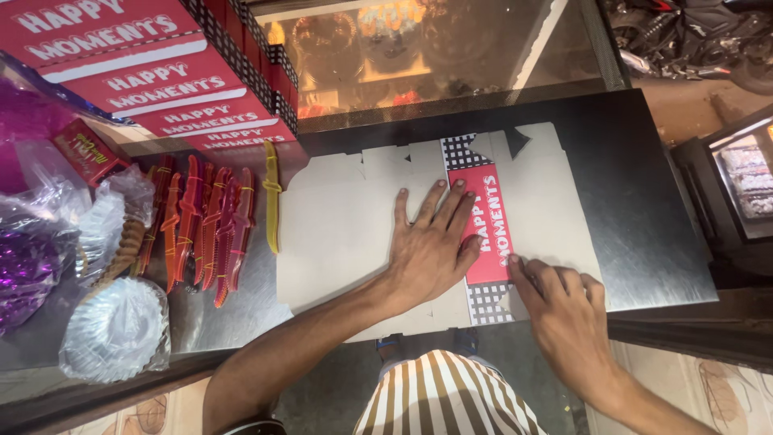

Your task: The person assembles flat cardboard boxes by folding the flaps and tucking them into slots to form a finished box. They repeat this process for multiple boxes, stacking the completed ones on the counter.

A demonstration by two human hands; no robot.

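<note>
Left hand [431, 246] is pressing flat, fingers spread, on the unfolded box [346, 234]; right hand [564, 310] is pinching its red flap [489, 234] edge, fingers together.

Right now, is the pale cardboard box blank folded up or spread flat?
Spread flat: pale cardboard box blank lies unfolded under left hand.

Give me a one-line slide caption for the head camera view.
Left hand presses a flat unfolded cardboard box on a steel counter while right hand creases its red panel.
</note>
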